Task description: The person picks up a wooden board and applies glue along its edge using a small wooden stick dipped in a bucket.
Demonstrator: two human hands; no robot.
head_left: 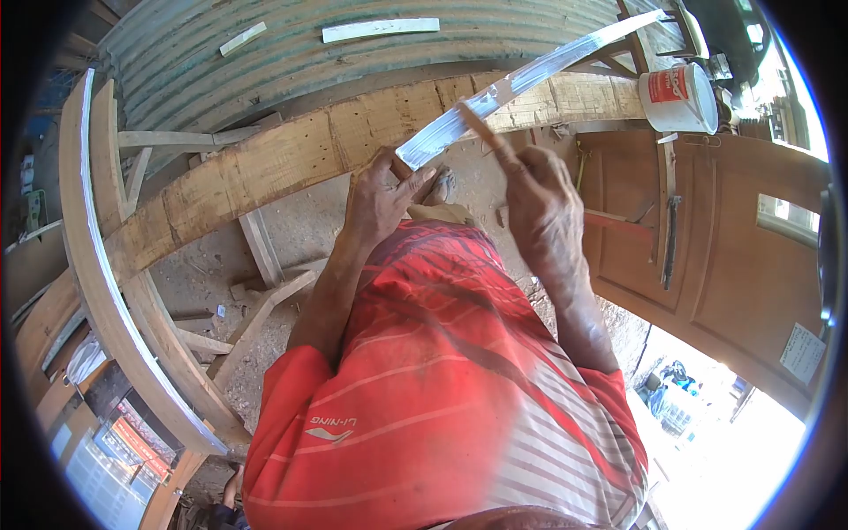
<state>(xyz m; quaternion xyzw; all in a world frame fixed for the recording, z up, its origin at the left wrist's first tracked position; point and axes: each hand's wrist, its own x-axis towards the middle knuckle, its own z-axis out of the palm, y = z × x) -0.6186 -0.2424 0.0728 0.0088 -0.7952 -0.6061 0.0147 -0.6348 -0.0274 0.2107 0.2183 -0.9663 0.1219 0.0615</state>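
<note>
A long wooden strip (552,66) with white, wet-looking stuff smeared along its face slants up to the right, across a thick plank. My left hand (384,194) is closed around the strip's near end. In my right hand (541,194) is a thin wooden stick (484,131), gripped with the index finger along it. The stick's tip meets the strip's edge or hovers just over it; I cannot tell which. Slight blur covers the right hand.
The thick wooden plank (291,146) spans the view on a timber frame. At its right end stands a white bucket (680,99) with a red label. A curved board (102,274) with a white edge leans at left. Two white-faced pieces, one the longer strip (380,30), lie on corrugated sheeting (291,62). Brown door panels (733,221) stand at right.
</note>
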